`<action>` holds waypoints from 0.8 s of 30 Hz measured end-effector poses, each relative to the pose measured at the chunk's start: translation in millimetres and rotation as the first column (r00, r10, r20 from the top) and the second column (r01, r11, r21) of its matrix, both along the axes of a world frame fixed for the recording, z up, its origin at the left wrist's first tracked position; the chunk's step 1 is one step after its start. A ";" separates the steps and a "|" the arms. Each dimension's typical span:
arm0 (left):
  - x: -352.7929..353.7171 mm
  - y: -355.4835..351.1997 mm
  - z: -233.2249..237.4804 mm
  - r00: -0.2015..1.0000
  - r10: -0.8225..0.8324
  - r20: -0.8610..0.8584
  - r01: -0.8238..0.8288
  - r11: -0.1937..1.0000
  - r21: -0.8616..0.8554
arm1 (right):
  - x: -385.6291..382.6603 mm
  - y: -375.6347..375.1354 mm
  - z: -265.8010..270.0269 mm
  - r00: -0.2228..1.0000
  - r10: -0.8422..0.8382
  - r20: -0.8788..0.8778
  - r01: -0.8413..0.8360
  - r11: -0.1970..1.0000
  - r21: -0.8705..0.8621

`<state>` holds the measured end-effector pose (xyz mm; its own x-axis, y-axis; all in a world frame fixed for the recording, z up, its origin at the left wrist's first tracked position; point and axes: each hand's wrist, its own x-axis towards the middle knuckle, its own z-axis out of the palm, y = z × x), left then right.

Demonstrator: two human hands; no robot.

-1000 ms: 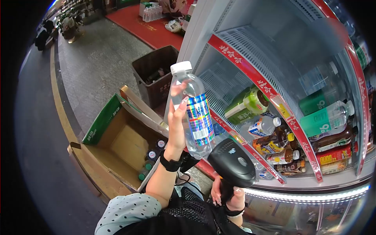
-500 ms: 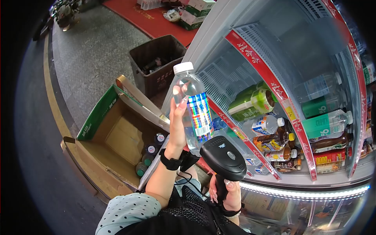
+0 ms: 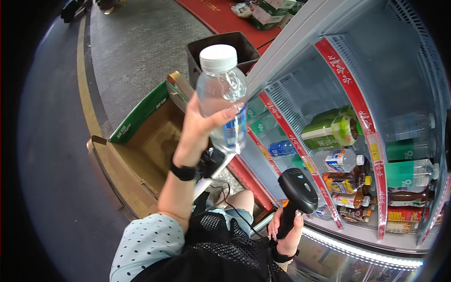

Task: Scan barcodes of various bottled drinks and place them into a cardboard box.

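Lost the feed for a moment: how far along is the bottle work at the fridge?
Done: bottles lie low in the fridge. In hand: the left hand holds a water bottle up; the right hand grips the scanner lower down. Left, probably: an upper shelf looks bare, and the cardboard box stands open, contents hidden.

Red-edged cooler shelves (image 3: pixel 300 94) — drink bottles (image 3: pixel 331 134) on their sides; cardboard box (image 3: pixel 136 155) on pavement (image 3: pixel 136 51)

Down on your left there's an open cardboard box (image 3: pixel 123 162) with a green flap on the grey floor (image 3: pixel 136 51), brown bin (image 3: pixel 247 47) just behind it, red mat (image 3: pixel 225 14) further back, and an open cooler (image 3: pixel 355 101) ahead, its shelves holding a green bottle (image 3: pixel 329 134) lying down and mixed drinks (image 3: pixel 350 181).
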<state>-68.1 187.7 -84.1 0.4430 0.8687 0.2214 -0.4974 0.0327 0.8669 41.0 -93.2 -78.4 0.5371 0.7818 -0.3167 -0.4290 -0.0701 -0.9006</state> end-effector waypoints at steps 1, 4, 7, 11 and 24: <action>-11.2 4.7 4.0 0.994 -0.008 -0.108 0.009 1.000 0.012 | 1.2 -2.6 -7.2 0.997 -0.069 -0.024 0.069 0.997 -0.027; -40.4 18.7 -12.1 0.918 0.025 -0.397 -0.002 0.998 0.058 | 6.5 -2.3 -15.7 0.996 -0.084 -0.030 0.081 0.991 -0.104; -62.3 25.1 -49.3 0.804 -0.008 -0.594 0.057 0.996 0.065 | 9.4 1.1 -27.3 0.986 -0.110 -0.125 0.093 0.987 -0.132; -80.5 27.4 -83.2 0.435 0.061 -0.898 0.403 0.879 0.254 | 9.7 7.7 -35.2 0.991 -0.106 -0.085 0.091 0.982 -0.164; -95.5 41.8 -292.4 0.066 -0.462 -0.884 0.743 0.614 -0.265 | 11.6 6.3 -30.2 0.983 -0.143 -0.113 0.124 0.979 -0.161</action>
<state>-163.7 229.5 -376.5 0.8226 0.1868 -0.5370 0.5682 -0.3045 0.7645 52.6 -86.9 -108.6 0.5829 0.6427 -0.4972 -0.5509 -0.1372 -0.8232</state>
